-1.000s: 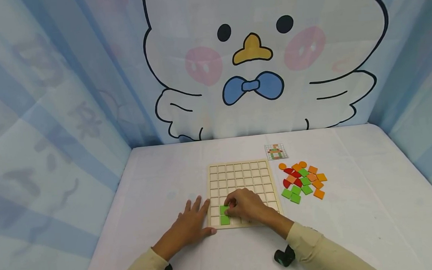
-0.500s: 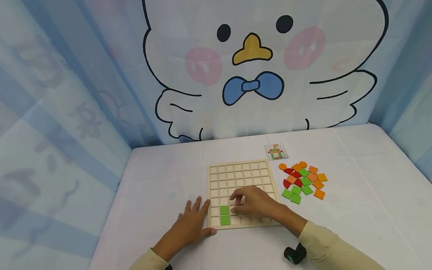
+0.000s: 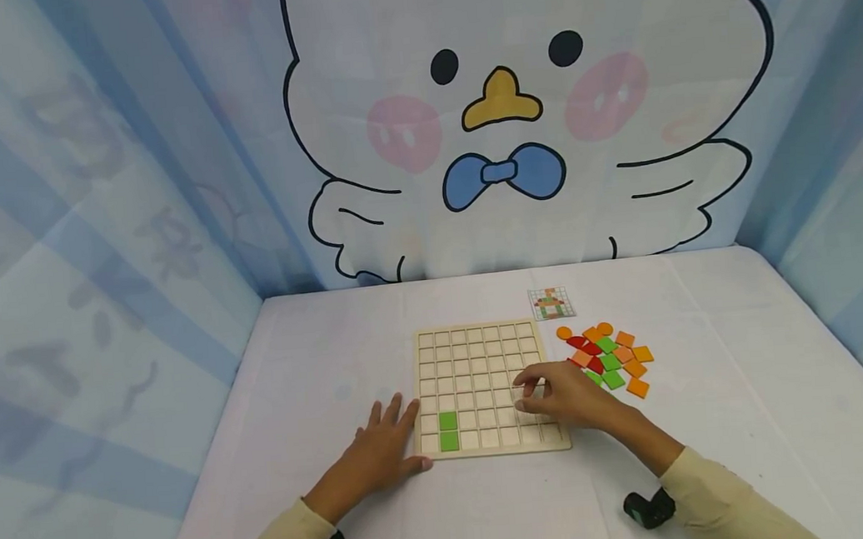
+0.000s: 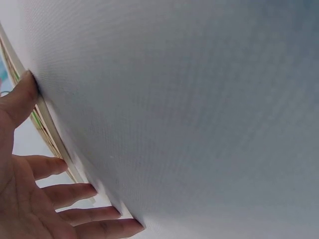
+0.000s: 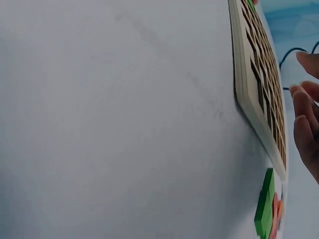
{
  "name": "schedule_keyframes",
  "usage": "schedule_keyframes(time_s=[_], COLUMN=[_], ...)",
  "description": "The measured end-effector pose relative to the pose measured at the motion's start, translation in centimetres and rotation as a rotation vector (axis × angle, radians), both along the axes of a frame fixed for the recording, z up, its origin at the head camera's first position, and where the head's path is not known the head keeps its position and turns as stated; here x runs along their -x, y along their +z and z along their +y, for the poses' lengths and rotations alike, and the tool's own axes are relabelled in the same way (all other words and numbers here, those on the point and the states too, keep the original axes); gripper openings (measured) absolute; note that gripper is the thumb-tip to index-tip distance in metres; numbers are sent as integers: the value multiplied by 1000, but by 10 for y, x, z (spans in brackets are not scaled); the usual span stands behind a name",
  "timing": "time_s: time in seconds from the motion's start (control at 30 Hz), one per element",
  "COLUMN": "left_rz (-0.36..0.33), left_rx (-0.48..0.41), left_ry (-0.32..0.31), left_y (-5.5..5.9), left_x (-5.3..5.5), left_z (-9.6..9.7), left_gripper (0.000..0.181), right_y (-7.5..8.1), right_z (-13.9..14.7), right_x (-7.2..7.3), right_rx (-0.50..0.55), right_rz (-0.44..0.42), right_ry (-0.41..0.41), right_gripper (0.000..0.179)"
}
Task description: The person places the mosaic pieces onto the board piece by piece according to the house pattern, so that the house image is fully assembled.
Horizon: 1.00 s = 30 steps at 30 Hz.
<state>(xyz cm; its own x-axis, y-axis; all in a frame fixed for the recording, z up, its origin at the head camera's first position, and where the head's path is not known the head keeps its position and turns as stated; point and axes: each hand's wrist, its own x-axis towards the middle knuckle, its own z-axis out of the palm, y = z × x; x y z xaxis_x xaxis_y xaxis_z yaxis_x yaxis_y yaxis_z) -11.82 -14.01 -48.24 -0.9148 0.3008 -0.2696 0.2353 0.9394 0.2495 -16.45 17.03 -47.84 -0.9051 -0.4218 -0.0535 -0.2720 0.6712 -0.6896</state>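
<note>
My left hand [image 3: 380,448] lies with fingers spread at the near left corner of a wooden grid board [image 3: 479,360]; in the left wrist view its fingertips [image 4: 107,229] touch the table and board edge. Two green square tiles [image 3: 449,431] sit one above the other in the second column from the left, in the two nearest rows. Over the board's right side hovers my right hand [image 3: 571,395], fingers bent and apart from the thumb, with nothing held. It partly covers the pile of green, red and orange tiles [image 3: 611,361] right of the board.
A small pattern card [image 3: 552,303] lies beyond the board's far right corner. White cloth covers the table [image 3: 317,353], and a printed curtain [image 3: 362,141] stands behind it. A dark device [image 3: 649,509] hangs at the right wrist.
My right hand has let go of the upper green tile, lifted off and moved right across the board toward the pile. The left hand has stayed in place.
</note>
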Motion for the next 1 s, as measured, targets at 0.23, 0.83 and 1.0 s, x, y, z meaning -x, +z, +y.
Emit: schedule_keyframes(time_s=[0.23,0.83,1.0], left_rz=[-7,-12,-9], left_rx=[-7,7,-2], left_ry=[6,5,4], left_y=[-1,0,1], left_x=[1,0,-1], left_z=[1,0,0], left_gripper=[90,89,89], right_y=[-6,-10,-14], right_z=[35,88,89], right_x=[-2,-11,-10], right_rx=[-38,-190,-208], right_rz=[17,58,46], right_ry=[-55,-177,-199], right_gripper=[31,28,26])
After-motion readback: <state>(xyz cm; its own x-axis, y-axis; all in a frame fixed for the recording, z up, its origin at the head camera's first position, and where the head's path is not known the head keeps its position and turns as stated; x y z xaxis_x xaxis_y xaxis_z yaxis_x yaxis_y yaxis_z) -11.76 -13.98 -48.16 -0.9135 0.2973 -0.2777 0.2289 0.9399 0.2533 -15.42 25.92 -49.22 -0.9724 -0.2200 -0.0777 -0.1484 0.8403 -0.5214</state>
